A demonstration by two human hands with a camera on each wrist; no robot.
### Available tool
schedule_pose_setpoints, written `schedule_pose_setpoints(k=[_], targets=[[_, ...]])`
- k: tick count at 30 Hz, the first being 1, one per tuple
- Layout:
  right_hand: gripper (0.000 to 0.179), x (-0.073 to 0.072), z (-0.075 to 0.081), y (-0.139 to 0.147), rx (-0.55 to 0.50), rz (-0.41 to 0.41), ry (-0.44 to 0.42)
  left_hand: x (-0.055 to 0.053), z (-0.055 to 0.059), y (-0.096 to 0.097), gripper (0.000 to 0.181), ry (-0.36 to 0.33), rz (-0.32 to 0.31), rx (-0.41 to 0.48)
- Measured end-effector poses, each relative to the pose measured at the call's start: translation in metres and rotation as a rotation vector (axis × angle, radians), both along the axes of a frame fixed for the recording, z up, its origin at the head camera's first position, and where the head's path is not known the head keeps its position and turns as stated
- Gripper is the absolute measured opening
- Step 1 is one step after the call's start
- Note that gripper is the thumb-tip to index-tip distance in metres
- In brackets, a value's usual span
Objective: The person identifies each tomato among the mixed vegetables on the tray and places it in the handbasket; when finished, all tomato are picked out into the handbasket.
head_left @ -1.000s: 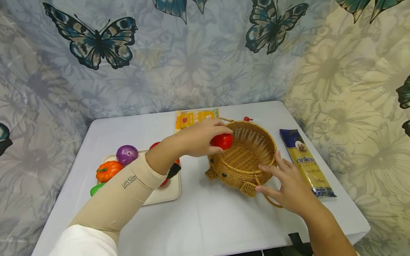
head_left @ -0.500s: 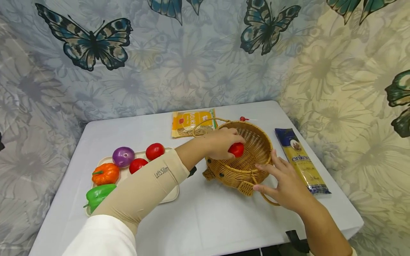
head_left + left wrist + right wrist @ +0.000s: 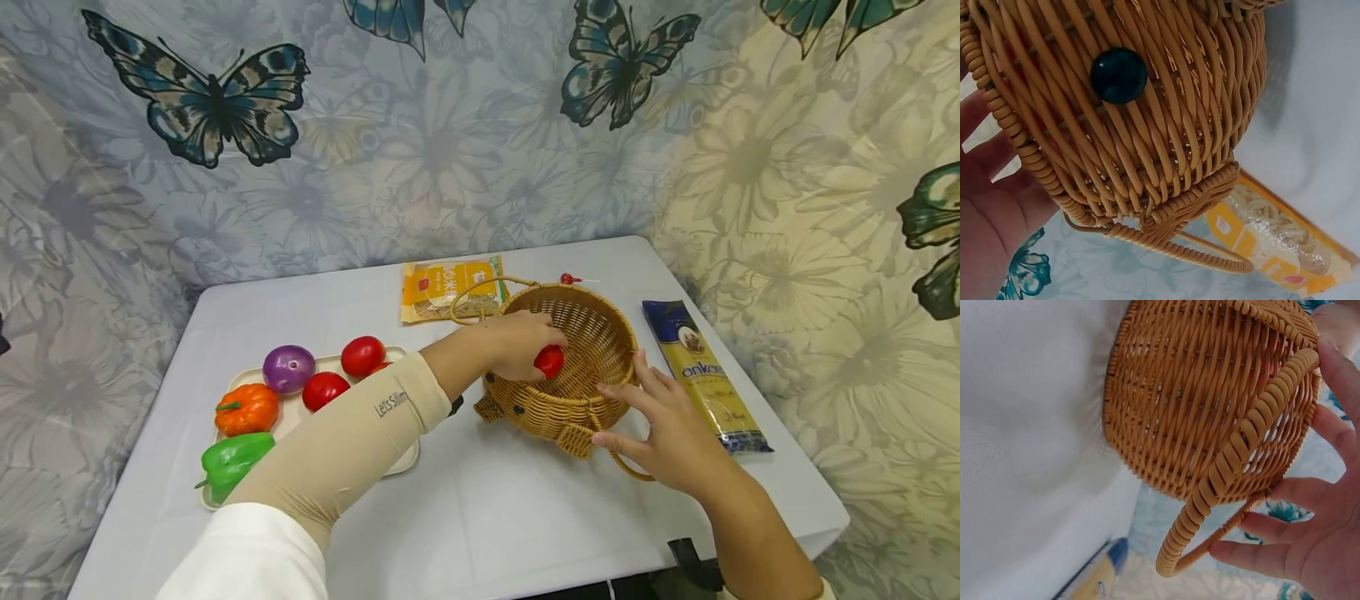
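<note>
In the head view, a round wicker basket (image 3: 517,414) with button eyes stands on the white table. My left hand (image 3: 522,343) reaches over its left rim and grips a red tomato (image 3: 550,362) inside the basket's mouth. Only a little red shows through the weave in the left wrist view, beside the left hand (image 3: 997,200). At the basket's near right rim rests my right hand (image 3: 671,429), its fingers fairly straight. The right wrist view has those fingers (image 3: 1294,494) spread along the rim, close to the looped handle (image 3: 1229,459).
On the left, a cream tray (image 3: 408,458) bears a purple round vegetable (image 3: 288,368), an orange pumpkin (image 3: 247,409), a green pepper (image 3: 234,463) and red tomatoes (image 3: 363,356). Behind the basket lie a yellow packet (image 3: 442,287) and a small red item (image 3: 567,278); a blue-and-yellow bag (image 3: 705,375) is right.
My left hand has carried the tomato rightward and down, from the basket's left rim into its mouth. My right hand has stayed at the rim. The head view has shifted slightly.
</note>
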State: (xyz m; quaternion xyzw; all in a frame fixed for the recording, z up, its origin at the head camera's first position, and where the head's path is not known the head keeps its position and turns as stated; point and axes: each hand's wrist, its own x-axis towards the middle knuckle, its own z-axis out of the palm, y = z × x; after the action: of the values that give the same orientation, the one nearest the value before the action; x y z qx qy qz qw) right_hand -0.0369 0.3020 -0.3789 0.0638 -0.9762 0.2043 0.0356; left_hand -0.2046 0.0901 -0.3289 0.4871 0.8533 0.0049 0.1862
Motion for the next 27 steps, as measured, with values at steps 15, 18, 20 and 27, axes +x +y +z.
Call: schedule_pose_setpoints(k=[15, 18, 20, 27], targets=[[0.064, -0.001, 0.002, -0.004, 0.010, -0.008, -0.019, 0.001, 0.019, -0.026, 0.062, 0.077, 0.039, 0.006], [0.065, -0.002, 0.002, -0.004, 0.011, -0.014, -0.032, 0.000, 0.023, -0.036, 0.062, 0.069, 0.052, 0.026], [0.066, -0.002, 0.002, -0.004, 0.014, -0.017, -0.038, -0.001, 0.025, -0.044, 0.061, 0.059, 0.068, 0.033], [0.065, -0.001, 0.003, -0.005, 0.009, -0.020, -0.030, -0.010, 0.029, -0.074, 0.063, 0.042, 0.125, 0.064]])
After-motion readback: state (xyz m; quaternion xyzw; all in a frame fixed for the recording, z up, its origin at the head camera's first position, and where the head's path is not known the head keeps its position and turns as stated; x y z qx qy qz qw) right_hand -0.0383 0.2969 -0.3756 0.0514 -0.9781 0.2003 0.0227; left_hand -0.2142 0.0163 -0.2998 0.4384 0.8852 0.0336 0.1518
